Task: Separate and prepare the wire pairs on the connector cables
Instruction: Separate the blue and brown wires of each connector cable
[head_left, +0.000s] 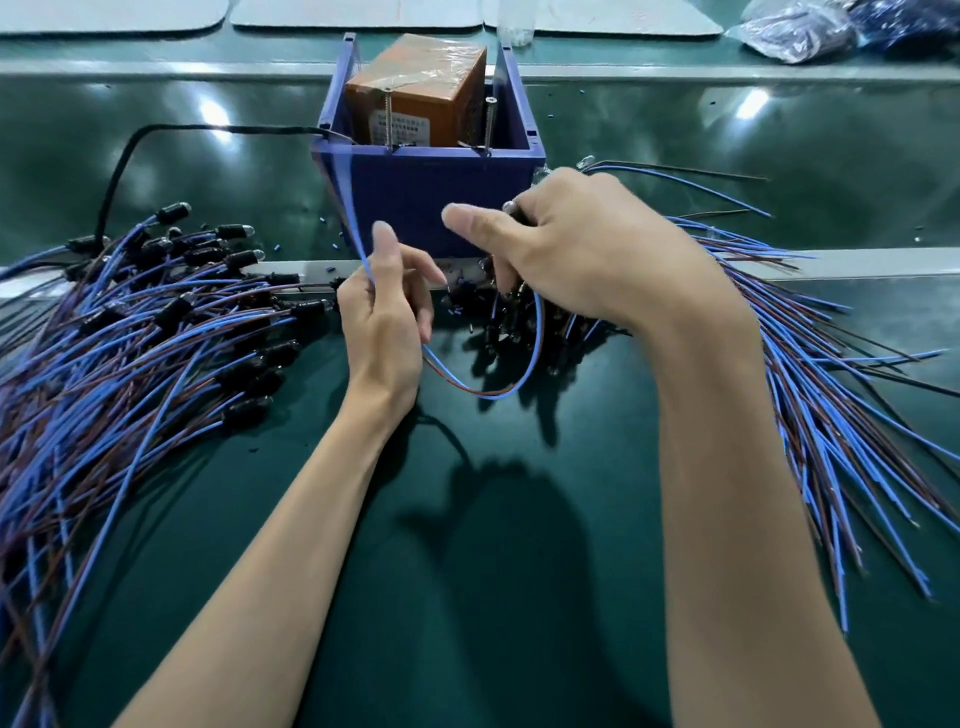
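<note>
In front of the blue box (431, 192) at the middle of the green counter (519, 597), pinches a single blue-and-brown wire pair (519, 387) in the left grip (384, 317), thumb raised, fingers curled in around it. Leads that pair up from the grip along the box's left front corner, and below the grip lets it sag in a loop close over the counter, curving up again toward the right grip (587, 249). Clutches there a bunch of connector cables (514, 312), fingers wrapped round them, thumb stuck out toward the left grip without touching it. Dangles the black connector ends beneath the palm and fans the blue and brown wires out to the right, across a pale metal strip (857, 260) and down over the counter. Keeps a second heap of cables (130, 338) on the counter to the left, just beside the left forearm, black connectors pointing toward the box, wires trailing off the left edge. Shows inside the box an orange block (415, 88) wrapped in clear film, with two long screws (387, 119) standing upright at the front wall. Runs a black cord (119, 171) from the box's left side in an arc down to the left heap. Sets grey mats (358, 13) and clear plastic bags (800, 31) with dark contents along the far edge, well apart from both grips.
</note>
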